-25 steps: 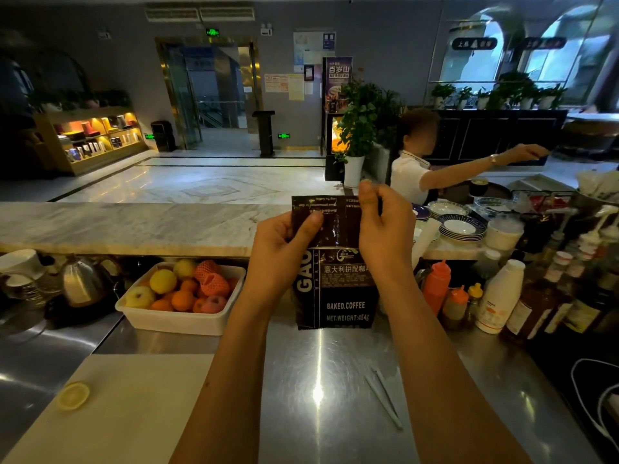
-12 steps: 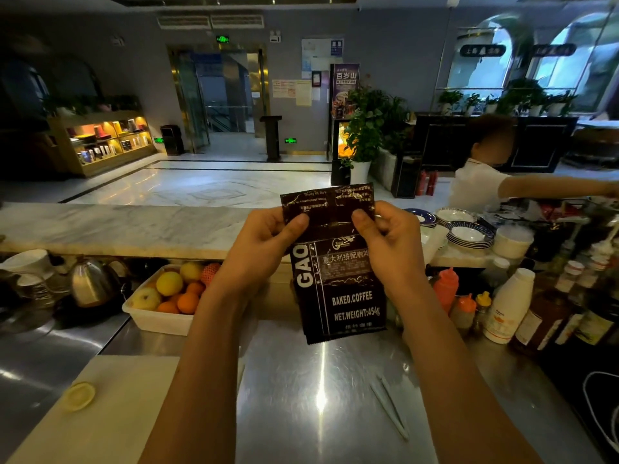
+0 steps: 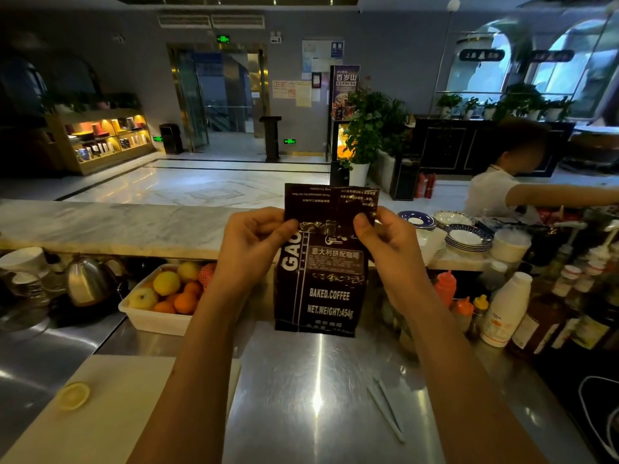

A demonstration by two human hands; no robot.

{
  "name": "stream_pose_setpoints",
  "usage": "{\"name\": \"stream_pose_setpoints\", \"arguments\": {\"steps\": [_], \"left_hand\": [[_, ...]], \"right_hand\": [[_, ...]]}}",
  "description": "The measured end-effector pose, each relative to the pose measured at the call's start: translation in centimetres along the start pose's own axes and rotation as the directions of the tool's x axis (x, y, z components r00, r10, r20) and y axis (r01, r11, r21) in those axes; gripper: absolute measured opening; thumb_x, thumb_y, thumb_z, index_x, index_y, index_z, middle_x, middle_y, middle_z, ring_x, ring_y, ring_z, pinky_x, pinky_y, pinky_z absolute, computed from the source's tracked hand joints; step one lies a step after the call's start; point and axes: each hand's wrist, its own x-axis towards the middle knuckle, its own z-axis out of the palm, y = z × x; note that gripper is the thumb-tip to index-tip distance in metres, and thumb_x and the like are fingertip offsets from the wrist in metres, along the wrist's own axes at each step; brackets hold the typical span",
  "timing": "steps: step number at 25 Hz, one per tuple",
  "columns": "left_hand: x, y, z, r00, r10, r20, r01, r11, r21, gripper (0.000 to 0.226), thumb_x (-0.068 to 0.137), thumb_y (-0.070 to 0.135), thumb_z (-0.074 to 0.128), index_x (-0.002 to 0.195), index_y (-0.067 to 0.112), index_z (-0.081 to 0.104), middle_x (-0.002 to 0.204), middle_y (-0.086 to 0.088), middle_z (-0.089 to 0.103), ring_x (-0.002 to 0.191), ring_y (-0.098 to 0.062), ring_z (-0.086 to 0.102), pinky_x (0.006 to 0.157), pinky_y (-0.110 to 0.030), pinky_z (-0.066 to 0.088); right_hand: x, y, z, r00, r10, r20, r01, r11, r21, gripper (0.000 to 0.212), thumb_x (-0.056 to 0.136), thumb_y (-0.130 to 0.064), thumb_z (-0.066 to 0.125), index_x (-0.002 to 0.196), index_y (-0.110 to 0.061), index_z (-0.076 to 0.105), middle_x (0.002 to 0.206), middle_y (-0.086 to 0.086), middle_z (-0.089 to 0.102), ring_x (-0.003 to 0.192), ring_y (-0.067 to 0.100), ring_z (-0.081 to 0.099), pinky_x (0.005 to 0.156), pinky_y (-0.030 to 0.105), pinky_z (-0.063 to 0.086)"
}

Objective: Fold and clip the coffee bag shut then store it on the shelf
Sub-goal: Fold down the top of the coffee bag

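A dark brown coffee bag (image 3: 326,289) with white lettering stands upright on the steel counter (image 3: 301,396), its flat top flap sticking up. My left hand (image 3: 253,244) pinches the bag's upper left edge at the crease. Opposite it, my right hand (image 3: 388,242) pinches the upper right edge. A long pale sealing clip (image 3: 385,410) lies on the counter in front of the bag, to the right, apart from both hands. No storage shelf for the bag is identifiable.
A white tub of fruit (image 3: 160,303) and a kettle (image 3: 85,281) stand left. A cutting board (image 3: 110,406) with a lemon slice (image 3: 72,395) lies near left. Sauce bottles (image 3: 505,313) crowd the right. Plates (image 3: 467,237) sit on the marble ledge; a person (image 3: 495,189) works beyond.
The bag shifted slightly and now stands straighter on the counter. My thumbs slid down onto the crease below the top flap. The person behind moved right.
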Motion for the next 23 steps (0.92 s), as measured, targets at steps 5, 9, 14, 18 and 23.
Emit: {"name": "stream_pose_setpoints", "arguments": {"steps": [5, 9, 14, 18, 23], "left_hand": [[-0.5, -0.5, -0.2, 0.998, -0.061, -0.021, 0.061, 0.998, 0.018, 0.013, 0.091, 0.005, 0.061, 0.096, 0.011, 0.071, 0.080, 0.004, 0.079, 0.079, -0.014, 0.076, 0.068, -0.027, 0.061], [-0.4, -0.2, 1.1, 0.986, -0.165, 0.038, 0.166, 0.986, -0.030, 0.015, 0.086, 0.010, 0.069, 0.100, 0.015, 0.070, 0.087, 0.002, 0.079, 0.082, -0.014, 0.076, 0.072, -0.027, 0.061], [-0.2, -0.5, 2.3, 0.996, -0.056, -0.065, 0.060, 0.996, 0.061, 0.012, 0.085, 0.013, 0.072, 0.097, 0.016, 0.072, 0.095, -0.005, 0.077, 0.085, -0.020, 0.076, 0.078, -0.040, 0.061], [-0.7, -0.3, 3.4, 0.998, -0.053, -0.035, 0.055, 0.997, 0.057, 0.018, 0.084, 0.011, 0.073, 0.102, 0.011, 0.073, 0.097, -0.006, 0.078, 0.087, -0.020, 0.076, 0.081, -0.043, 0.061], [-2.0, -0.4, 3.5, 0.997, -0.071, -0.031, 0.070, 0.997, -0.029, 0.019, 0.089, 0.010, 0.067, 0.107, 0.008, 0.071, 0.097, -0.011, 0.078, 0.087, -0.024, 0.077, 0.076, -0.040, 0.061]], "right_hand": [[-0.3, 0.9, -0.2, 1.000, 0.000, 0.002, 0.000, 0.992, -0.124, 0.022, 0.092, -0.004, 0.060, 0.104, -0.021, 0.065, 0.094, -0.005, 0.075, 0.089, 0.008, 0.073, 0.068, 0.019, 0.057], [-0.1, 0.5, 0.1, 0.993, -0.099, -0.057, 0.087, 0.977, -0.193, 0.024, 0.089, -0.002, 0.062, 0.097, -0.024, 0.067, 0.089, -0.002, 0.076, 0.084, 0.011, 0.074, 0.070, 0.026, 0.060], [-0.6, 0.1, 0.4, 0.998, -0.066, 0.006, 0.066, 0.994, -0.083, 0.018, 0.092, -0.006, 0.060, 0.109, -0.011, 0.065, 0.099, 0.002, 0.075, 0.091, 0.014, 0.073, 0.075, 0.028, 0.060], [-0.4, -0.1, 0.8, 0.983, -0.145, -0.114, 0.119, 0.970, -0.214, 0.013, 0.090, -0.016, 0.065, 0.099, -0.024, 0.064, 0.094, -0.007, 0.073, 0.089, 0.011, 0.072, 0.080, 0.037, 0.060], [-0.8, 0.6, 0.2, 0.946, -0.167, -0.279, 0.122, 0.978, -0.171, 0.014, 0.088, -0.011, 0.067, 0.096, -0.021, 0.065, 0.091, -0.001, 0.074, 0.086, 0.016, 0.073, 0.076, 0.041, 0.061]]}}
